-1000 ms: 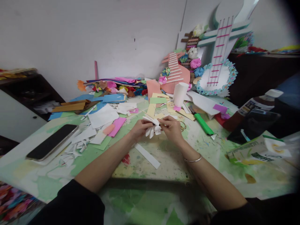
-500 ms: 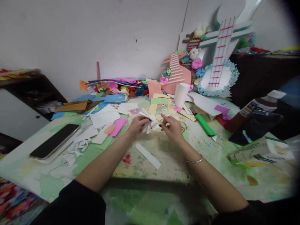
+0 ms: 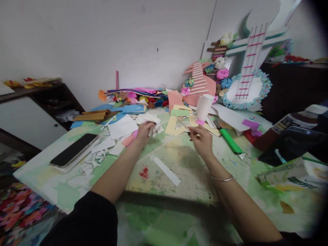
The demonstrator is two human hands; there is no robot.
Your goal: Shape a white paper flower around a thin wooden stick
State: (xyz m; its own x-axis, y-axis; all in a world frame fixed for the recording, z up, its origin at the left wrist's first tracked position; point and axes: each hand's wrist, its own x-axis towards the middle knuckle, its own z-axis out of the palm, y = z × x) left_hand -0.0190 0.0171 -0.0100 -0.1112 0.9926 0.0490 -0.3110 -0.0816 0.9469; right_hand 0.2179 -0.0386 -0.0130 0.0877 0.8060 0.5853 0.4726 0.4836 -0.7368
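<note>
My left hand is closed around a white ruffled paper flower, held just above the table beside loose white paper sheets. Some of its petals are hidden by my fingers. In a pinch grip, my right hand holds a thin stick that points up and to the left. The two hands are apart, with bare painted tabletop between them. A white paper strip lies flat on the table, nearer to me than both hands.
At left is a phone by paper scraps. A white roll and a green cutter lie beyond my right hand. Paper instruments lean at the back. A drink carton sits at right.
My hands have moved apart, the flower going left and the stick right. The stick has come away from the flower. The view has shifted slightly left.
</note>
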